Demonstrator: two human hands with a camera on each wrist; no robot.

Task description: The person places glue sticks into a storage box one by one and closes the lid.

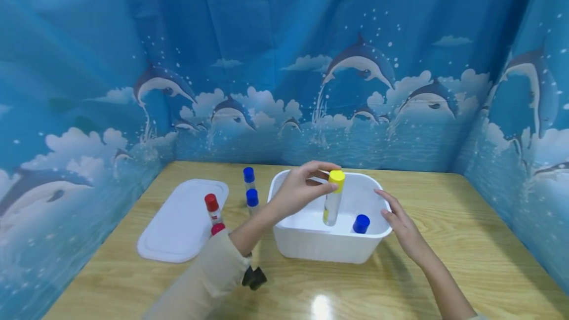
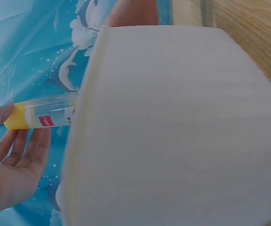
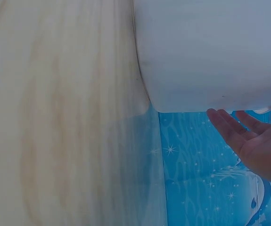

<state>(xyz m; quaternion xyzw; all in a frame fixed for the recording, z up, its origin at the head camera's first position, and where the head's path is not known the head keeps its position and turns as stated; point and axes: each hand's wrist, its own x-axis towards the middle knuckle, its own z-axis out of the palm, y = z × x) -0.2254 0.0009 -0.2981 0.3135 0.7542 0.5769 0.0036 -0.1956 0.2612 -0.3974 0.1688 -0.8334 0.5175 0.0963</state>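
Observation:
My left hand pinches the yellow cap of a clear glue stick, which hangs upright, cap up, within the white bin. In the left wrist view the yellow-capped stick sits between thumb and fingers of the hand, its lower end hidden by the bin wall. A blue-capped stick is inside the bin at the right. My right hand rests its fingers on the bin's right rim; the right wrist view shows the hand with extended fingers at the bin.
Left of the bin stand two blue-capped sticks. Two red-capped sticks stand by a white lid, which lies on the wooden table. A small black object is beside my left forearm. A dolphin-print curtain surrounds the table.

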